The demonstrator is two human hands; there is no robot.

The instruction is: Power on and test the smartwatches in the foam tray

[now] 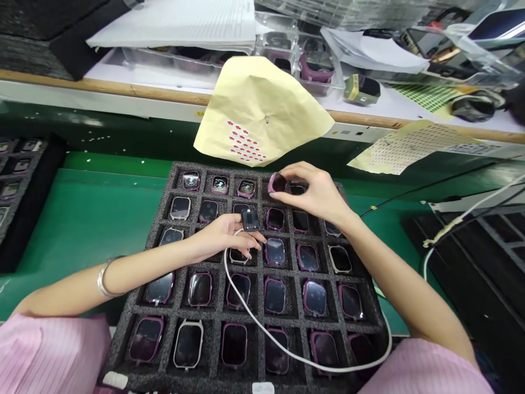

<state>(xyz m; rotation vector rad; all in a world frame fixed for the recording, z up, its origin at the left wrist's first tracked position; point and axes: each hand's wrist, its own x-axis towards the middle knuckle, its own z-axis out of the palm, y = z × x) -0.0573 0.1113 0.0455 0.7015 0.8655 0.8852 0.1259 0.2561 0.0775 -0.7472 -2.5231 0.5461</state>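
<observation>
A black foam tray (pixel 174 316) divided into compartments holds several smartwatch bodies, most purple-framed and a few pale. My right hand (pixel 314 191) pinches a purple smartwatch (pixel 277 183) by its edges, tilted over a back-row compartment. In my left hand (pixel 229 235) is a small black square charger (pixel 250 220), gripped between thumb and fingers above the tray's middle. A white cable (pixel 262 330) hangs from near the charger and loops across the front right of the tray. Three watches at the back left, among them one smartwatch (pixel 220 185), have lit screens.
Behind the tray, a shelf (pixel 164 94) carries papers, clear plastic trays and loose watches. A yellow sheet (pixel 262 109) with red arrow stickers hangs from its edge. Further foam trays stand left (pixel 30 202) and right (pixel 463 284) on the green table (pixel 94 202).
</observation>
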